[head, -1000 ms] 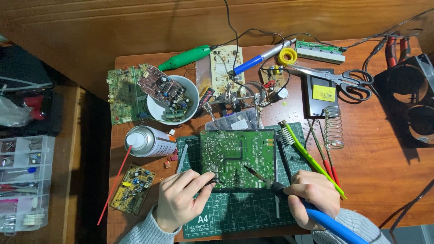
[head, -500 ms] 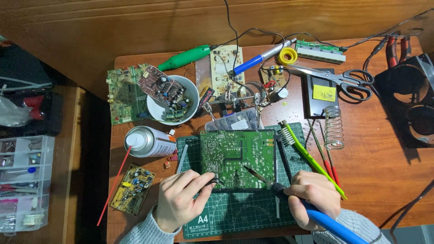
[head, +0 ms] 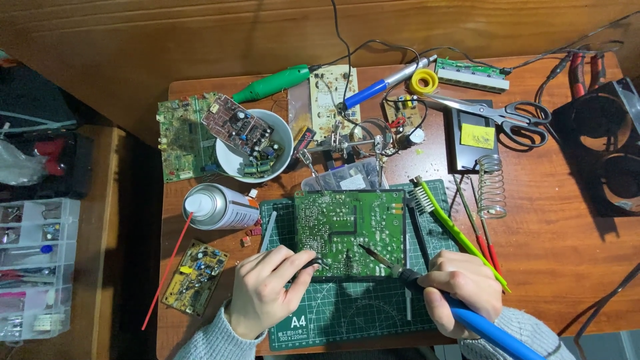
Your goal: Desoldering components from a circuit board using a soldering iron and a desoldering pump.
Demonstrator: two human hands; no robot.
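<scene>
The green circuit board [head: 350,230] lies flat on the green cutting mat [head: 347,310], in the middle of the wooden surface [head: 567,253], with its solder side up. The left hand [head: 263,290] rests on the mat at the near left corner of the board; its fingers are closed narrowly on a small dark tool [head: 313,263], whose tip touches the near edge of the board. What kind of tool it is, I cannot tell. The right hand [head: 460,287] is closed around the blue handle of a soldering iron [head: 407,273], and the metal tip points to the far left, over the near right part of the board.

Just left of the mat lies a spray can [head: 220,207] on its side, with a thin red straw. Near it, toward the near left, is a small yellow circuit board [head: 195,277]. Farther away stands a white bowl [head: 230,163] that holds more boards. Right of the mat lie a green brush [head: 453,227] and a coiled wire stand [head: 492,187]. Scissors [head: 497,113] lie at the far right, and a roll of yellow tape [head: 424,81] is near them.
</scene>
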